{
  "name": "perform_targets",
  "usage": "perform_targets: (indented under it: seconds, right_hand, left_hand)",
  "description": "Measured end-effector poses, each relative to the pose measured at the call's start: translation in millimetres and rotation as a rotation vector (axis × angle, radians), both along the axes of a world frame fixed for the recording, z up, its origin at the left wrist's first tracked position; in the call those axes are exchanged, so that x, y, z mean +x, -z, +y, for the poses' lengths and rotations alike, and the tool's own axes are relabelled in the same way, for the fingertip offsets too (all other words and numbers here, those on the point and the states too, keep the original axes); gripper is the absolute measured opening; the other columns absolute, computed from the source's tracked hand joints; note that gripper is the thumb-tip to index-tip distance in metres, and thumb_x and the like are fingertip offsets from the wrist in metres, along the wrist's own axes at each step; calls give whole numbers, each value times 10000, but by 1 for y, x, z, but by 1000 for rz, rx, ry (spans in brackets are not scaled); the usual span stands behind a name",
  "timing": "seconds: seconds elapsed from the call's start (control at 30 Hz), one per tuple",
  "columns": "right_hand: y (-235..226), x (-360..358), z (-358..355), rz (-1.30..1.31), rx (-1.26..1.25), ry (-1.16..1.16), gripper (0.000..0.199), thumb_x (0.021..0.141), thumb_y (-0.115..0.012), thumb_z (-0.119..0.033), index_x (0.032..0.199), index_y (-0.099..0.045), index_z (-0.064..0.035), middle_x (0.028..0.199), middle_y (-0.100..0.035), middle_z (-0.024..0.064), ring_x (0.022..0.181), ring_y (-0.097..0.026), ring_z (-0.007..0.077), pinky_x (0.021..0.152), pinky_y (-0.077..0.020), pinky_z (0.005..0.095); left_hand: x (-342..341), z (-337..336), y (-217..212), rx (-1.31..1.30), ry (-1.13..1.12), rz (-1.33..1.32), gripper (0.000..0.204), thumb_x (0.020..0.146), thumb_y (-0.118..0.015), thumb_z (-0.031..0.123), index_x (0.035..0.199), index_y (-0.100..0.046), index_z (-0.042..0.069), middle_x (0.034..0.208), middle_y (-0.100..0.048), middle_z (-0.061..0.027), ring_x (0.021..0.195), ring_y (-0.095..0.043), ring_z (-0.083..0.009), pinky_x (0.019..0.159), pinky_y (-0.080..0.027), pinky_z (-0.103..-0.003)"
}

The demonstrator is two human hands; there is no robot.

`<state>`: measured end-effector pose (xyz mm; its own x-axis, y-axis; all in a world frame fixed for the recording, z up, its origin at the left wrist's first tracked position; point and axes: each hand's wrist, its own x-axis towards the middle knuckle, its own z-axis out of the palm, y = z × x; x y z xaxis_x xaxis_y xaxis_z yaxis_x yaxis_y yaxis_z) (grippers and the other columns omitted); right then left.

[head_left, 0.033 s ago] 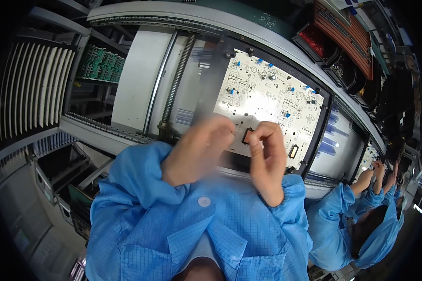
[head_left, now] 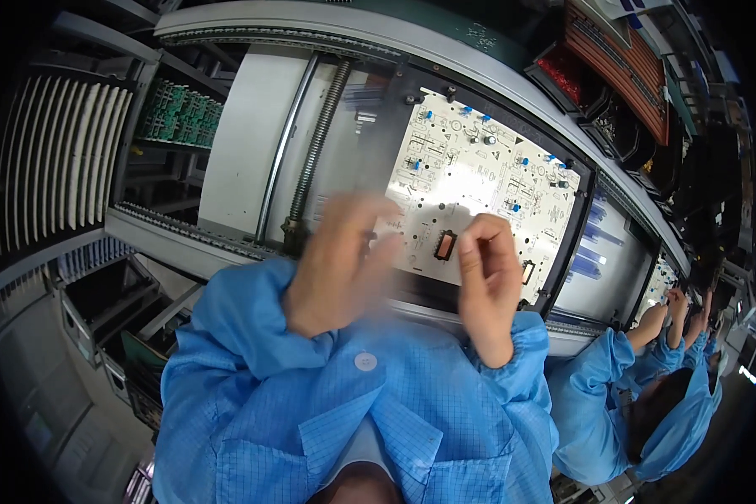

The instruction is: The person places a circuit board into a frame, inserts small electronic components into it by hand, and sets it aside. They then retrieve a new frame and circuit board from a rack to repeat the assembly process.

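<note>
A white circuit board (head_left: 483,210) with small blue and dark parts lies in a dark frame (head_left: 587,210). Near the board's front edge sits a black rectangular component with a reddish-brown middle (head_left: 446,245). My right hand (head_left: 491,286) is just right of it, apart from it, with thumb and curled fingertips together. Whether something is pinched there is too small to tell. Over the board's front left corner, my left hand (head_left: 336,269) is smeared by motion, so its grip is unclear. Partly beside my right hand's fingers, another black-rimmed component with a pale middle (head_left: 527,271) stands on the board.
Metal rails (head_left: 311,29) with chains run along both sides of the frame. A threaded rod (head_left: 317,143) lies to the left. Green circuit boards (head_left: 181,115) fill a rack at far left. Bins with red parts (head_left: 559,74) stand back right. A co-worker's blue sleeve (head_left: 592,370) is at right.
My right hand has shifted slightly right, off the component with the reddish-brown middle, which now shows whole. My left hand has moved left, away from it.
</note>
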<state>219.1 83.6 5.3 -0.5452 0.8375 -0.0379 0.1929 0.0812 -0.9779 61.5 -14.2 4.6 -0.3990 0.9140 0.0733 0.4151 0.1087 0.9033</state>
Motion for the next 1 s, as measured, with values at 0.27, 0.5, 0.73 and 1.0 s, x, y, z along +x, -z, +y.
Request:
perform_targets:
  seconds: [0.27,0.5,0.73,1.0]
  right_hand:
    - [13,-9,31,-136,-89,294,117,882,-629,-110,889,-614,6,1054,-478,13,764,-428,51,697,-366,179]
    - [12,-19,32,-242,-124,403,168,874,-637,-122,897,-643,45,1197,-424,36,664,-486,38,515,-417,176]
    - [22,-34,32,-361,-66,494,199,858,-662,-135,861,-654,64,1235,-401,49,658,-505,42,487,-410,177]
    - [28,-41,29,-432,17,552,190,852,-670,-135,854,-663,54,1227,-410,39,690,-491,44,559,-381,174]
  left_hand:
    - [-17,-24,21,-219,23,-141,554,728,-516,-15,1273,-427,-64,1158,-501,-212,992,-503,-329,868,-431,-368]
    - [-33,-24,28,-47,185,-368,637,703,-475,-79,1333,-411,-10,1271,-449,-197,1144,-468,-308,915,-420,-347]
    - [-53,-38,33,-105,34,-777,613,622,-449,-62,1230,-507,-7,1284,-462,-152,1171,-444,-238,920,-382,-321]
    - [-64,-43,34,-123,30,-837,583,582,-459,-28,1157,-555,-9,1252,-482,-163,1137,-467,-252,930,-387,-346]
